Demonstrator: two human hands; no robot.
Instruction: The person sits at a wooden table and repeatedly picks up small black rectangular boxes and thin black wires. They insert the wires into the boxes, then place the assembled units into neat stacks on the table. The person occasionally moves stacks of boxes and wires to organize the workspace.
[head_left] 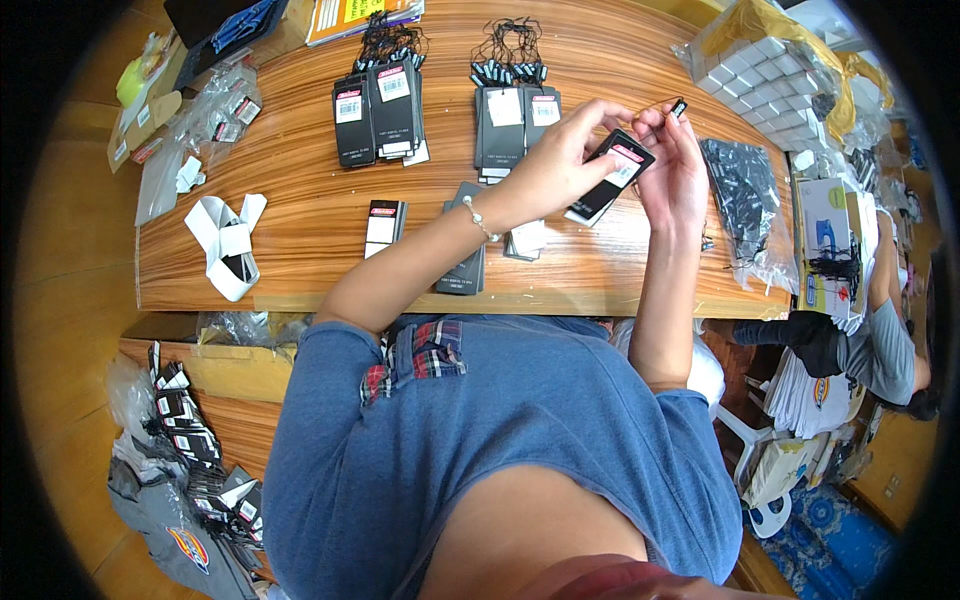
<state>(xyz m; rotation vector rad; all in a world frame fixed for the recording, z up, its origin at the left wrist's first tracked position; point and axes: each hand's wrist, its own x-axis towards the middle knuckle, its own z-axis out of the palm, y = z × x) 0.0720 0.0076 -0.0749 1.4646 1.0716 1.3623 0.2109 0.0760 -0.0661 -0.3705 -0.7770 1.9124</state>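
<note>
Left hand [580, 155], with a bracelet at the wrist, grips a black tag [618, 182] bearing a white label, tilted above the wooden table [300, 210]. Right hand [668, 180], palm turned up, pinches a small black piece [679, 108] at its fingertips. Two bundles of corded black tags, left bundle [378, 120] and middle bundle [500, 130], lie side by side beyond. A white strip [207, 235] lies looped at left; a clear bag [745, 200] with dark contents lies at right.
</note>
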